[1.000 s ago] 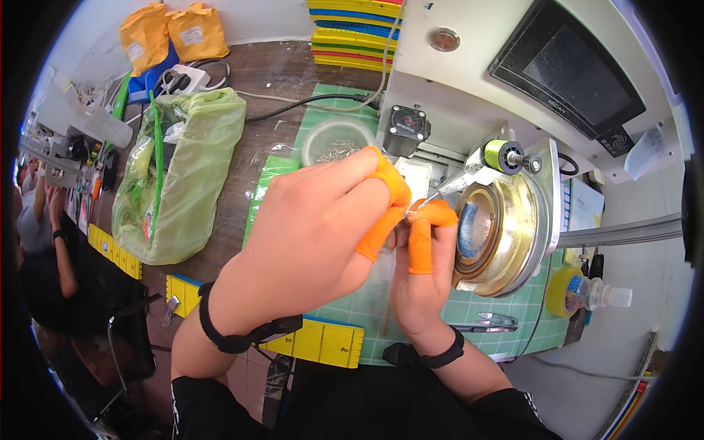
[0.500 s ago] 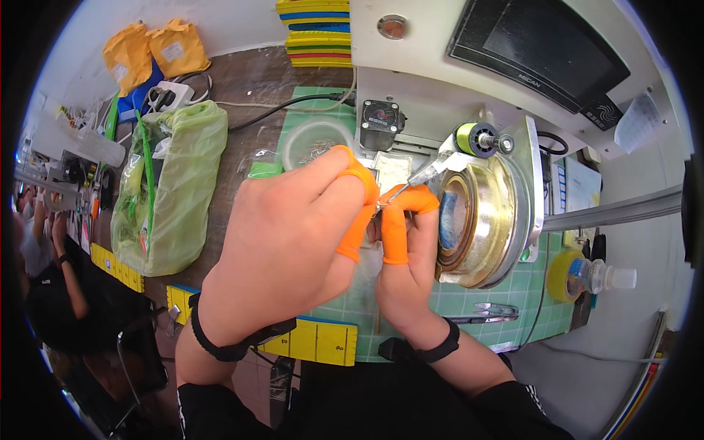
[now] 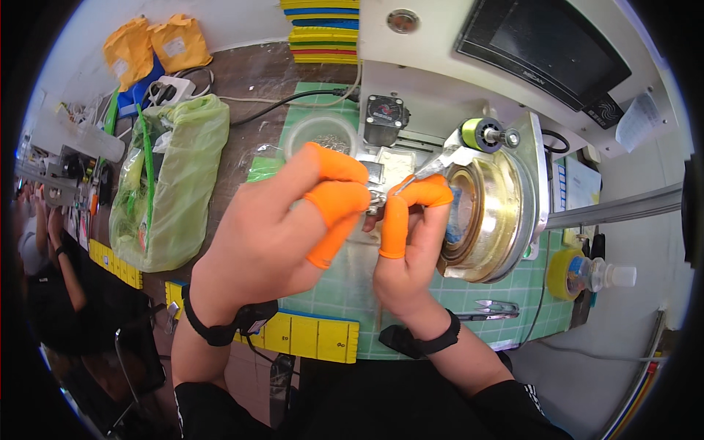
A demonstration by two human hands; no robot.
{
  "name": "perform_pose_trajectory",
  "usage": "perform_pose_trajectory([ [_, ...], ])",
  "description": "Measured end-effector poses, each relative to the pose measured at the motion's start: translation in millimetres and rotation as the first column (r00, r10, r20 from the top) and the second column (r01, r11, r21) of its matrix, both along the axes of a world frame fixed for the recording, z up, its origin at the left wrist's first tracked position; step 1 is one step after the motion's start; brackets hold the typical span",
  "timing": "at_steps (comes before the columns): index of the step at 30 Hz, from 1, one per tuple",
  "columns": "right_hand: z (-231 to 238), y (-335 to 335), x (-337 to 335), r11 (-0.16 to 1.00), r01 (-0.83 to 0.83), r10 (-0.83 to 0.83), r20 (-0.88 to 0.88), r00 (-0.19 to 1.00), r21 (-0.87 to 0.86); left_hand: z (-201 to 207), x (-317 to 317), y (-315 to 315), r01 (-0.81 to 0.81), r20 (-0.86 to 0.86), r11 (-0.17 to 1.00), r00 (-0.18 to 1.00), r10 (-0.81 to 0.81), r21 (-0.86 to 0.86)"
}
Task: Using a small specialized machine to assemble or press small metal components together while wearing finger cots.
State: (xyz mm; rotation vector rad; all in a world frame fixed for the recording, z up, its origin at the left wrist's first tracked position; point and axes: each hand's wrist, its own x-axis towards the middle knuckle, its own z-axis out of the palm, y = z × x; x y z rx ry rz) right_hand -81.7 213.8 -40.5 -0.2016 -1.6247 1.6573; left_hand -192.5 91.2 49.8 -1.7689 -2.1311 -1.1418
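Note:
My left hand (image 3: 257, 231), with orange finger cots, has its fingertips pinched together at the left of a small metal clamp (image 3: 376, 196) on the machine. Whatever is between those fingertips is hidden. Right of the clamp, my right hand (image 3: 411, 257), also in orange cots, has its index finger bent under the tip of a thin metal guide (image 3: 433, 167). Its fingers are closed, and anything in them is too small to make out. Just right of this hand stands a large round metal and brass-coloured wheel (image 3: 500, 220). Above it sits a spool of yellow-green thread (image 3: 480, 135).
A clear round tub (image 3: 295, 133) with small metal pieces stands behind my left hand. Thread snips (image 3: 493, 310) lie on the green mat (image 3: 447, 299). A green plastic bag (image 3: 187, 183) is at left, a yellow-based bottle (image 3: 568, 276) at right. Yellow strips (image 3: 312, 337) line the front edge.
My left hand has drawn back slightly from my right, uncovering the metal clamp between them. The right hand has shifted a little up and right. The whole view has moved slightly.

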Motion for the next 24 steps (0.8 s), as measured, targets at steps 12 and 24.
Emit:
perform_pose_trajectory([
  [12,0.2,3.4,1.4,0.998,-0.017,0.017,-0.003,1.0,0.066,-31.0,0.6,3.9,0.132,-0.403,0.983,0.912,-0.071,0.127],
  [24,11.3,-1.9,7.9,0.99,-0.092,0.096,0.024,0.995,-0.109,-38.2,-0.2,9.8,0.158,-0.431,0.972,0.9,-0.07,0.172],
])
